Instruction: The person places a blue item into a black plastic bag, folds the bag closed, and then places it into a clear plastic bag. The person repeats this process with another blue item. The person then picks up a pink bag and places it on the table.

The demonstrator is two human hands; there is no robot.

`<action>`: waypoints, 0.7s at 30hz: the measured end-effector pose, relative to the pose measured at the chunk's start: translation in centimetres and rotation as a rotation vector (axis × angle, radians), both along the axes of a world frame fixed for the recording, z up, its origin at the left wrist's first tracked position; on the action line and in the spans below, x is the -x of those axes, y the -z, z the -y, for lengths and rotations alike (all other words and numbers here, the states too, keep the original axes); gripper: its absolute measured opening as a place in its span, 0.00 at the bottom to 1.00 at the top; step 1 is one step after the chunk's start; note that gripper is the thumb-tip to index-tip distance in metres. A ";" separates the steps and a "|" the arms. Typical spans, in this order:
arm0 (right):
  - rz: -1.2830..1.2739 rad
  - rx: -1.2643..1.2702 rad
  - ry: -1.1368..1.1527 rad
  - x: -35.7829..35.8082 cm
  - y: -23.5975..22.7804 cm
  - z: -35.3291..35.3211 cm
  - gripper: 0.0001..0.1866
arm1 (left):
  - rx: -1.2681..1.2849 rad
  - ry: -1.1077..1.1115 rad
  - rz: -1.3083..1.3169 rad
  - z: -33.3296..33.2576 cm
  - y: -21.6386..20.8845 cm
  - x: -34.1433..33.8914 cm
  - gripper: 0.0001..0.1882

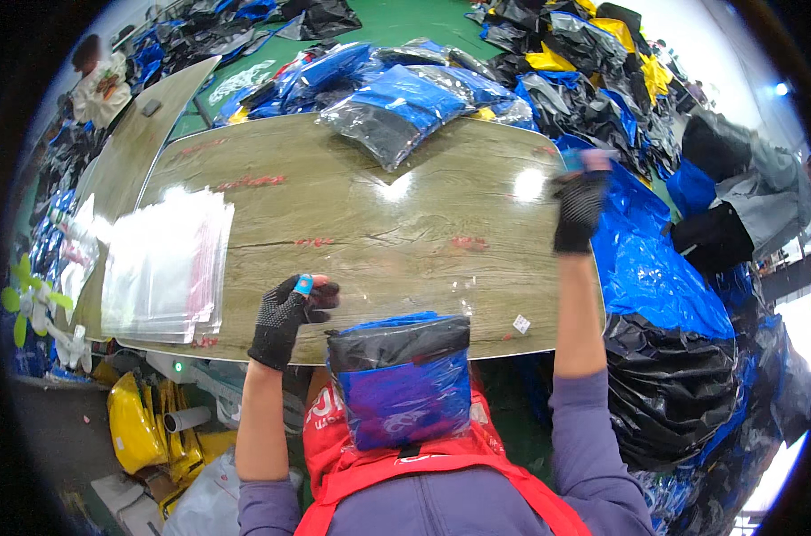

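My left hand (294,314), in a black dotted glove with a blue band round one finger, hovers over the near edge of the table, its fingers loosely bent and apart with nothing in them. Just right of it, a clear-bagged package (403,380) of folded blue and black material leans between the table edge and my lap. Stretched out to the table's right edge is my right hand (581,210), also gloved. Motion smears its fingers, so their grip cannot be made out. Beside it hangs a large blue and black sheet bundle (660,268).
A stack of clear plastic bags (164,268) lies on the wood-patterned table (361,205) at left. Another bagged blue package (401,107) rests at the far edge, before a heap of similar ones. A small white label (521,323) is near right. Yellow pieces (137,424) lie below left.
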State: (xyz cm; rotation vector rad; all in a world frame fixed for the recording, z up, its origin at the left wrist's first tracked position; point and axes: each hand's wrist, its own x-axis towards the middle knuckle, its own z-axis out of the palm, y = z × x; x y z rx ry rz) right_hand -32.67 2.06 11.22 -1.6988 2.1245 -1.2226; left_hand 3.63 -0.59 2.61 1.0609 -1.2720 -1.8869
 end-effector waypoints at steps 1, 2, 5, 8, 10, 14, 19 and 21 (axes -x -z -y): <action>-0.073 0.062 -0.130 -0.2 2.8 -1.6 0.18 | 0.079 0.003 0.067 0.2 -0.4 -0.1 0.21; 0.294 -0.294 -0.230 -0.4 4.8 -3.1 0.19 | 0.120 0.030 0.175 0.4 -0.9 -0.3 0.20; 0.685 -0.448 -0.355 -1.1 11.1 -7.0 0.23 | -0.016 0.084 0.102 -0.1 -1.8 -0.7 0.19; 1.163 -0.237 -0.526 -1.2 11.6 -10.4 0.21 | -0.090 0.036 -0.138 -2.3 -1.9 -1.8 0.19; 0.604 -0.244 -0.726 -1.0 9.7 -12.2 0.16 | 0.214 0.236 -0.022 -4.0 -1.8 -3.1 0.14; -0.279 -0.109 -0.710 -2.4 6.6 -15.7 0.22 | 0.974 0.516 0.539 -6.3 -2.2 -4.6 0.15; -0.264 0.123 -0.594 -5.0 8.6 -15.1 0.19 | 0.777 -0.240 0.444 -7.5 1.4 -0.7 0.35; -0.479 -0.048 -0.734 -7.0 10.8 -14.4 0.28 | 0.356 0.071 0.334 -9.4 4.0 1.2 0.45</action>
